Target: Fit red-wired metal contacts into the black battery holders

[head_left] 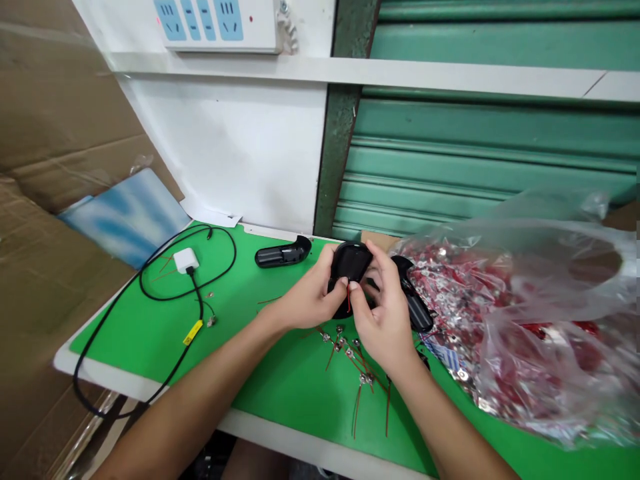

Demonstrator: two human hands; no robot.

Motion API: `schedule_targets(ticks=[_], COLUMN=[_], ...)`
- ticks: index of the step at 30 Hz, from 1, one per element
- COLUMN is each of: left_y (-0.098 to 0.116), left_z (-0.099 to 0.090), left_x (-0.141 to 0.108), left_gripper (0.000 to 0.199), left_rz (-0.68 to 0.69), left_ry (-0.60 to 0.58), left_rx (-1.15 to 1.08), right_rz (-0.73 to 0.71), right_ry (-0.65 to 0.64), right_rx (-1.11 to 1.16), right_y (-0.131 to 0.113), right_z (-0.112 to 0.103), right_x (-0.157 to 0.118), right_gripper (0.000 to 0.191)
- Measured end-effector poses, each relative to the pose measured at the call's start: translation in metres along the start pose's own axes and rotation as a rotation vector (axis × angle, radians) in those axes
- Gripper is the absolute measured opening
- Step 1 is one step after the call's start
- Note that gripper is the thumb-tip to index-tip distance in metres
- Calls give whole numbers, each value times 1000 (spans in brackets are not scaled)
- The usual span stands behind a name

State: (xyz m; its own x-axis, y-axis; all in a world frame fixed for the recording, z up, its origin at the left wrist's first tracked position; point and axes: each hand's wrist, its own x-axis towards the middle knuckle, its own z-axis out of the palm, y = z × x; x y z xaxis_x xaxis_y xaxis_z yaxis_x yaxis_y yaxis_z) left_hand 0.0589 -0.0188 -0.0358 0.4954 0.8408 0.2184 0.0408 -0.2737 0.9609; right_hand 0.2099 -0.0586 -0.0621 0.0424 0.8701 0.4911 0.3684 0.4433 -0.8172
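Both hands hold a black plastic part (353, 261) above the green mat. My left hand (320, 290) grips its left side, thumb near the lower middle. Around the right side curl the fingers of my right hand (381, 303), its thumb beside the left one. A short red wire (349, 299) hangs between the two thumbs. Just below the hands, several small metal pieces with red wires (345, 347) lie scattered. One black curved piece (283, 253) rests left of the hands; another (418, 303) lies to the right, partly behind my right hand.
A clear plastic bag (540, 333) of small metal pieces with red wires covers the right side. On the left lie a white adapter (185, 260) and a looped black cable (93, 333). A white power strip (260, 27) is mounted above, and cardboard (60, 133) stands at the left.
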Motion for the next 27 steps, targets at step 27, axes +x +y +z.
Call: schedule_targets(ticks=[27], left_y=[23], left_z=[-24], left_x=[-120], left_gripper=[73], left_rz=[-402], left_ry=[211], left_rx=[-889], right_rz=[-114], right_ry=[257], right_rx=[133], right_y=[-2], right_z=[-21], right_x=[21], right_gripper=[50])
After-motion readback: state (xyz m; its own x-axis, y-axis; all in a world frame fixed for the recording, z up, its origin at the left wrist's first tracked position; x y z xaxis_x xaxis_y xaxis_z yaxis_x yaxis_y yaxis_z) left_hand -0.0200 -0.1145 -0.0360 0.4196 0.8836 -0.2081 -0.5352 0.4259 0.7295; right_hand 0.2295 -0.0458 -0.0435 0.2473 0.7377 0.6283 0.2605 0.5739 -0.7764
